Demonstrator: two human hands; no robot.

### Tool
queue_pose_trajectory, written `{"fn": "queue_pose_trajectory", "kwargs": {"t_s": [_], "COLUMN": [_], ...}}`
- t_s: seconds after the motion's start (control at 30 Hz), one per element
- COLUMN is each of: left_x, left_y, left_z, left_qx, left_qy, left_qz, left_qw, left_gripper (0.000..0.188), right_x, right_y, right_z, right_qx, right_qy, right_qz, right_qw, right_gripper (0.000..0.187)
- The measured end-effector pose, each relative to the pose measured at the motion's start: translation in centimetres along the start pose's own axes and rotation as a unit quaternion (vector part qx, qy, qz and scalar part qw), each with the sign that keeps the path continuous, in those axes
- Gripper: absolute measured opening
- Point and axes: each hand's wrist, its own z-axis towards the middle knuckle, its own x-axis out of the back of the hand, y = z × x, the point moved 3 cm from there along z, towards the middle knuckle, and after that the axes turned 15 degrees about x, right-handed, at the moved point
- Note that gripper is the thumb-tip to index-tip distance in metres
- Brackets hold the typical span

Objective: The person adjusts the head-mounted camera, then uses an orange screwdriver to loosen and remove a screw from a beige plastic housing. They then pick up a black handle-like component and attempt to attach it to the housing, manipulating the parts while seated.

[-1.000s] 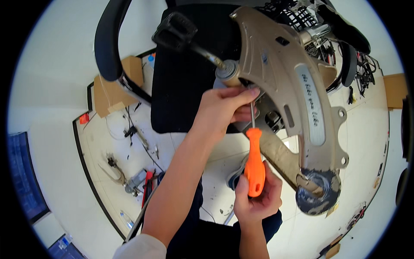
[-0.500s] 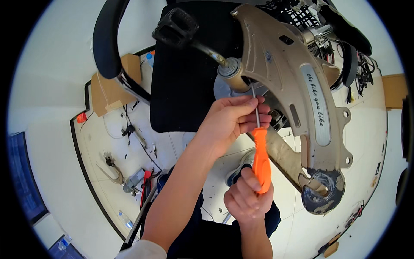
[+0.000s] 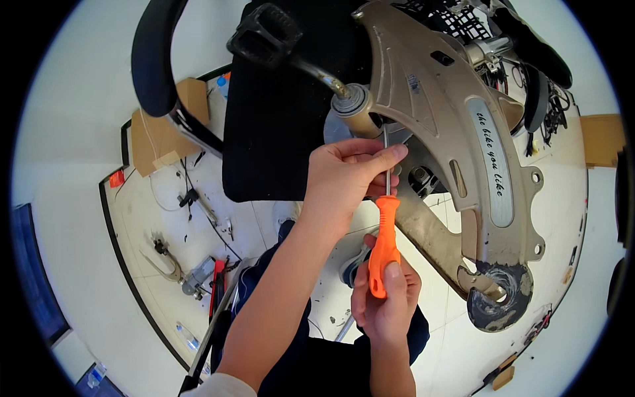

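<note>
One line of readable black script lettering (image 3: 489,155) stands on the long, rounded silver-grey plate (image 3: 491,165) set into the bronze-coloured frame (image 3: 453,122). It runs lengthwise, from the plate's upper end down toward its lower end. Higher on the same frame, a small bluish mark (image 3: 413,83) is too small to read.

1. A makeshift bike workshop in a plain white-walled room (image 3: 73,145);
2. a tan bike frame (image 3: 426,99) with a pedal (image 3: 264,36) is over a black padded chair (image 3: 264,159);
3. an orange screwdriver (image 3: 383,258) is in hand;
4. metal parts (image 3: 197,276), cables (image 3: 557,119) and cardboard (image 3: 149,142) lie scattered on the pale tiled floor (image 3: 456,357).
</note>
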Motion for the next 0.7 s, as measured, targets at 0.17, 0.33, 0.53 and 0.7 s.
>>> {"fn": "queue_pose_trajectory", "kwargs": {"t_s": [0.17,0.33,0.53,0.7], "left_x": [0.3,-0.1,0.0,-0.1], "left_y": [0.2,0.6,0.4,0.4], "left_z": [1.4,1.4,2.2,2.1], "left_qx": [-0.016,-0.010,0.038,0.054], "left_qy": [-0.078,-0.209,-0.197,-0.156], "left_qz": [-0.033,-0.025,-0.047,-0.067], "left_qw": [0.996,0.977,0.979,0.984], "left_gripper": [0.031,0.028,0.024,0.022], "right_x": [-0.5,-0.2,-0.3,-0.5], "right_y": [-0.1,0.0,0.6,-0.2], "right_z": [0.8,1.4,1.9,1.8], "right_qx": [-0.141,-0.139,-0.128,-0.091], "right_qy": [-0.062,-0.117,-0.084,0.000], "right_qz": [0.593,0.641,0.547,0.333], "right_qw": [0.790,0.745,0.823,0.938], "right_gripper": [0.069,0.067,0.061,0.056]}}
